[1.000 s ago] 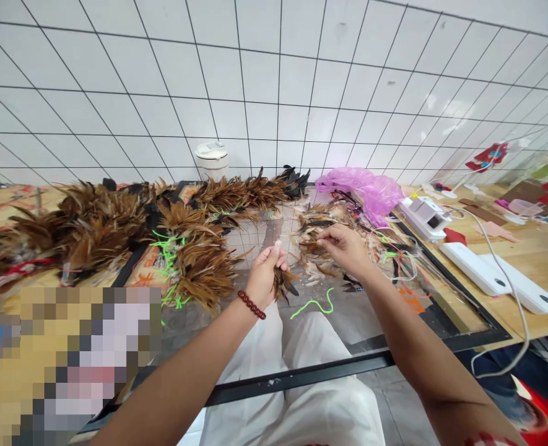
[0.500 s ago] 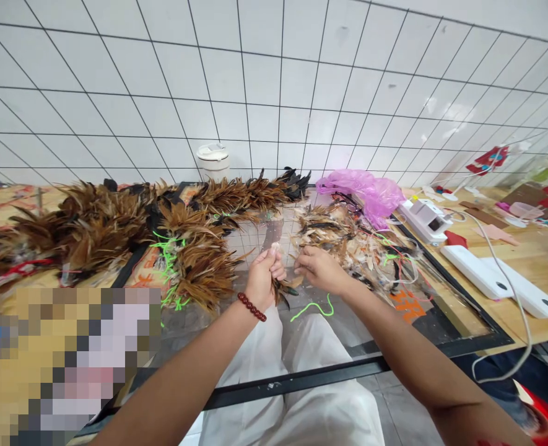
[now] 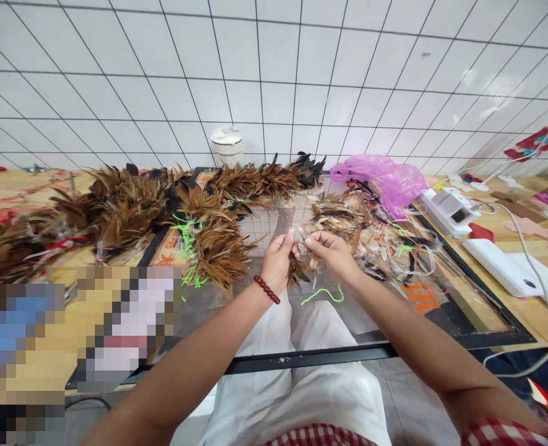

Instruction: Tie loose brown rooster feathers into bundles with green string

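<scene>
Over the middle of the glass tabletop, my left hand (image 3: 279,255), with a dark red bead bracelet at its wrist, is closed on a small bunch of feathers (image 3: 296,271) whose brown and dark tips hang below the fingers. Close beside it on the right, my right hand (image 3: 332,251) has thumb and forefinger pinched together near the pale quill ends; it seems to hold a feather, partly hidden. A pile of loose feathers (image 3: 341,217) lies beyond my right hand. To the left are brown feather bundles (image 3: 222,251) with bright green string (image 3: 189,238).
A loose green string (image 3: 326,293) lies before my hands. Long feather strips (image 3: 134,204) stretch left. A white lidded cup (image 3: 227,145) stands by the tiled wall. At right are a pink plastic bag (image 3: 380,176), a white power strip (image 3: 447,210) and white power banks (image 3: 506,266) with a cable.
My right hand has closed in on the left hand, its fingertips now pinching beside the bunch's quill ends. The view has shifted, so the scene sits further right and slightly higher.
</scene>
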